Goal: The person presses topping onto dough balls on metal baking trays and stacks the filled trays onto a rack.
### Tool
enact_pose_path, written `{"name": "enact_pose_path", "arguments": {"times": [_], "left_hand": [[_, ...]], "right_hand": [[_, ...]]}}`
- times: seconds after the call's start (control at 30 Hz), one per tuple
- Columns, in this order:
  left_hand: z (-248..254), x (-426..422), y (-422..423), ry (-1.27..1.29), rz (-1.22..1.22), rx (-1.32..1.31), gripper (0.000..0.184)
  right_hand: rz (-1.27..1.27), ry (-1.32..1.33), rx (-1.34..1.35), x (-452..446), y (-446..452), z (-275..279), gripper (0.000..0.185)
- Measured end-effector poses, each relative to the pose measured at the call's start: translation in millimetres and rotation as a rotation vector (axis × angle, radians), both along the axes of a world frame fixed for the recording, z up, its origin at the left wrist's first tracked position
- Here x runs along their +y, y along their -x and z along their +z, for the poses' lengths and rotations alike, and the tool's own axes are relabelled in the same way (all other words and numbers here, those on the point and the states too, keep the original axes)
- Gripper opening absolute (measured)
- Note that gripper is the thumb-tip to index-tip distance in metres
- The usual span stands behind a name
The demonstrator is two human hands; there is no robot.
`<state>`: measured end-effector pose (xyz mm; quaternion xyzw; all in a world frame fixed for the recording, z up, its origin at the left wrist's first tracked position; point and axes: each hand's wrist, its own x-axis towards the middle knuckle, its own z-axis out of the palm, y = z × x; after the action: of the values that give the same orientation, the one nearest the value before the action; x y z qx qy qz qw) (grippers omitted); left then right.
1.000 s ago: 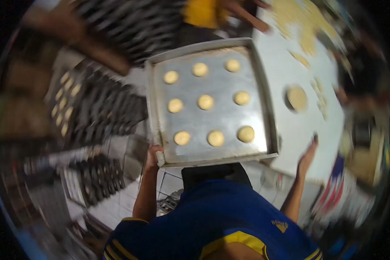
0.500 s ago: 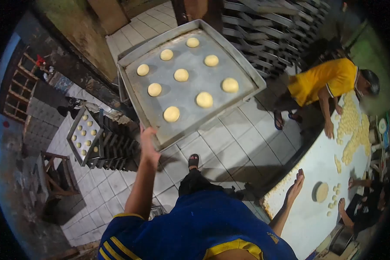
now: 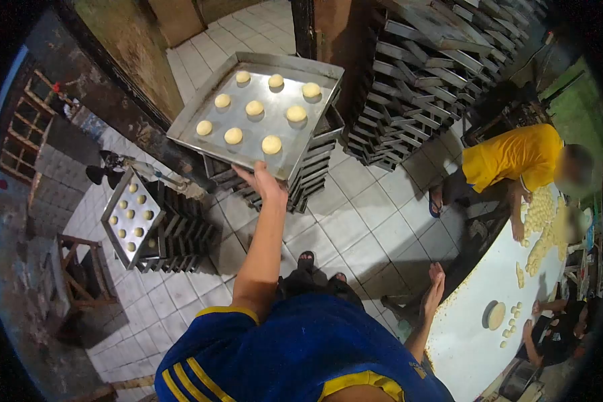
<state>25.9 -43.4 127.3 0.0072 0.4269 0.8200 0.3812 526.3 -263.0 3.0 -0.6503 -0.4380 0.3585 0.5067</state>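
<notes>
Head view: dough tray (image 3: 273,124) has just swung above the tray stack (image 3: 315,161), seemingly supported now; left hand (image 3: 264,184) grips its edge, right hand (image 3: 435,283) empty, well off the stack.

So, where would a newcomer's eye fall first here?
First would likely be the metal baking tray at upper centre, gripped by the left hand and bearing nine dough balls. Left of it, another tray of dough balls tops a stack of trays. At right, a person in a yellow shirt leans over a white table with dough pieces.
</notes>
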Motion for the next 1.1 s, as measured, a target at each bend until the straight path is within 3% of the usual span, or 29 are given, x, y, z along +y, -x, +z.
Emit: {"name": "enact_pose_path", "arguments": {"times": [0.23,0.47,0.53,0.67,0.77,0.9,0.97,1.1], "left_hand": [[-33.3,23.4,-4.6,0.017,0.075,0.149,0.091],[-24.3,7.1,9.0,0.108,-0.092,0.170,0.106],[-30.2,1.8,16.4,0.205,-0.101,0.251,0.104],[-34.8,7.3,33.0,0.120,-0.073,0.201,0.093],[-32.4,0.1,40.9,0.195,-0.119,0.198,0.095],[-25.7,-70.4,79.3,0.235,-0.112,0.141,0.095],[-62.7,-117.2,140.5,0.223,-0.010,0.159,0.092],[-183.0,-228.1,328.2,0.268,0.299,0.058,0.067]], "right_hand": [[0.126,0.135,0.006,21.8,-9.3,0.9,0.068],[0.253,0.264,0.029,58.2,-8.7,-22.8,0.067],[0.306,0.302,0.013,62.1,3.2,-22.8,0.068],[0.439,0.320,0.003,85.8,42.5,-3.9,0.069],[0.547,0.341,-0.016,102.8,72.0,0.2,0.071],[0.583,0.353,-0.014,111.0,116.8,-3.2,0.072],[0.633,0.386,-0.075,111.0,142.1,-4.8,0.073],[0.681,0.509,-0.052,108.7,196.4,-37.7,0.072]]}}
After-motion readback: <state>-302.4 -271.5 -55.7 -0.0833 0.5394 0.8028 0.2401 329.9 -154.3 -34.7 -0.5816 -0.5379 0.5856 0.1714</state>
